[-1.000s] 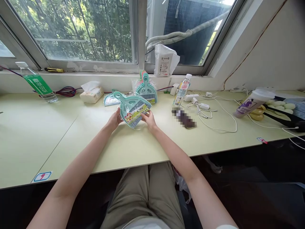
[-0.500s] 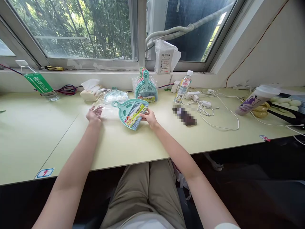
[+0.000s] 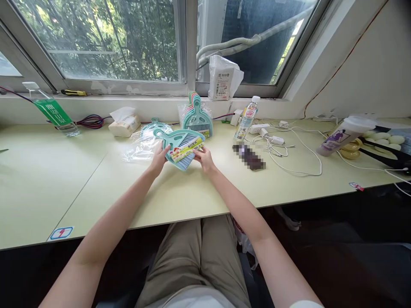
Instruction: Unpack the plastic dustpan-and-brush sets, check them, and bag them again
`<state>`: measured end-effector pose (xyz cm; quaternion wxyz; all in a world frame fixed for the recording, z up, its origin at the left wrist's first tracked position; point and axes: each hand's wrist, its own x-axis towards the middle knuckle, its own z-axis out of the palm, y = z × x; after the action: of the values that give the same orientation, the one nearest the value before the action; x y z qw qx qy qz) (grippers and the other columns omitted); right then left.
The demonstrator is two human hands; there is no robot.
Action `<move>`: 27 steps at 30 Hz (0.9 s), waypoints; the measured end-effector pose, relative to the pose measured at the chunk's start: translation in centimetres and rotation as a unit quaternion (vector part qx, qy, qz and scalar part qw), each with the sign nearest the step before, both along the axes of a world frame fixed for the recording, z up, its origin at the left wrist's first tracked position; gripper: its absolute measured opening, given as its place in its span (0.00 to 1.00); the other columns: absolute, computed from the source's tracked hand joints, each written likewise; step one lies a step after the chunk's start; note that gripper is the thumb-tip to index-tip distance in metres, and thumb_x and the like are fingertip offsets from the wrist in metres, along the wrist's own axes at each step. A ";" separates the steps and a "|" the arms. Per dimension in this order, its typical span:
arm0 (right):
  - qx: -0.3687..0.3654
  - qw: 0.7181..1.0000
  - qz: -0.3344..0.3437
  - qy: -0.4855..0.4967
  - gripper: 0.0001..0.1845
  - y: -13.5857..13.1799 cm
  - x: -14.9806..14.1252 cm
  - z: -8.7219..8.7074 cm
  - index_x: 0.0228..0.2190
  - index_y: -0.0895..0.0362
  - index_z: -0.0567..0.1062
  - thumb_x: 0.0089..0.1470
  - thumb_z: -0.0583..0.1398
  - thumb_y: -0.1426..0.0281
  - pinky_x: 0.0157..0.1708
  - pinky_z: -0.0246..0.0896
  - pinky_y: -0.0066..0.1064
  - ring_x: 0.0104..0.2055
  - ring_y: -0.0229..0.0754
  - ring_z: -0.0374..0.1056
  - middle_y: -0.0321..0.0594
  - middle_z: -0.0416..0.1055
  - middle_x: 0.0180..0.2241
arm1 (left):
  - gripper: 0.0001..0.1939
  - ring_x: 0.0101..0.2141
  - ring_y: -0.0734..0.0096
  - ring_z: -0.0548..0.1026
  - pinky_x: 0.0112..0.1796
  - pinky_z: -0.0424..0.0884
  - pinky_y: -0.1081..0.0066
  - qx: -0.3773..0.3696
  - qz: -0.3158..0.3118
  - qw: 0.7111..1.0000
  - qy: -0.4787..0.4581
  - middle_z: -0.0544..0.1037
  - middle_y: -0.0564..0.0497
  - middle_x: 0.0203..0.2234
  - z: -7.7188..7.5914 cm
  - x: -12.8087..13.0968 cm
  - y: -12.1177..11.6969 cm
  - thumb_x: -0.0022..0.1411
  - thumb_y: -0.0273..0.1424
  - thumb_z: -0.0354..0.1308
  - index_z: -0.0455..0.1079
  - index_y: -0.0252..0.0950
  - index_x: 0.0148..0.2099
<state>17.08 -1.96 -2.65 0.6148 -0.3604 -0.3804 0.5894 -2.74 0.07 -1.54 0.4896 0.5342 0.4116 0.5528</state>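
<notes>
Head view: hands (image 3: 158, 160) (image 3: 204, 159) hold a rounded, bristled dustpan set (image 3: 182, 147).

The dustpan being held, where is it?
In the head view, the teal dustpan is left of centre, between the left hand and right hand, in front of the stacked dustpans.

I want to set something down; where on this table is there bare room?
The widest patch of table is at left, between the green-labelled bottle and left sticker. Another lies between the blurred dark item and the front edge. It is crowded around the held dustpan set, plastic wrap and tissue pack, and among the white chargers.
</notes>
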 end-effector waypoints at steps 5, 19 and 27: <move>-0.079 0.989 -0.026 -0.121 0.04 1.6 3.0 0.2 0.34 0.61 0.72 0.57 0.56 0.78 0.37 0.76 0.35 0.27 0.39 0.75 0.41 0.77 0.28 | 0.23 0.33 0.69 0.76 0.35 0.75 0.69 -0.113 0.029 0.991 -0.060 0.78 0.49 0.37 -1.4 0.2 0.5 0.56 0.31 0.58 0.68 0.38 0.55; 0.079 0.618 -0.346 -0.702 0.21 -0.1 6.8 1.8 0.58 0.59 0.63 0.64 0.52 0.69 0.51 0.59 0.41 0.56 0.52 0.62 0.56 0.62 0.56 | 0.21 0.45 0.60 0.75 0.49 0.69 0.64 0.004 0.037 0.999 0.018 0.79 0.47 0.40 -1.1 1.4 -0.8 0.59 0.46 0.55 0.73 0.34 0.44; 0.220 0.710 -0.156 -0.651 0.16 -2.5 -1.4 1.4 0.41 0.55 0.74 0.63 0.53 0.57 0.49 0.53 0.39 0.50 0.50 0.61 0.45 0.71 0.45 | 0.26 0.57 0.56 0.67 0.57 0.62 0.62 0.114 -0.019 0.989 0.091 0.73 0.43 0.54 -0.7 3.1 -3.2 0.63 0.46 0.51 0.69 0.35 0.56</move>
<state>15.71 -4.44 -1.21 0.3599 -0.5637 -0.7434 0.0046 0.37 -3.14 -2.20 0.3960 0.6422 0.3785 0.5362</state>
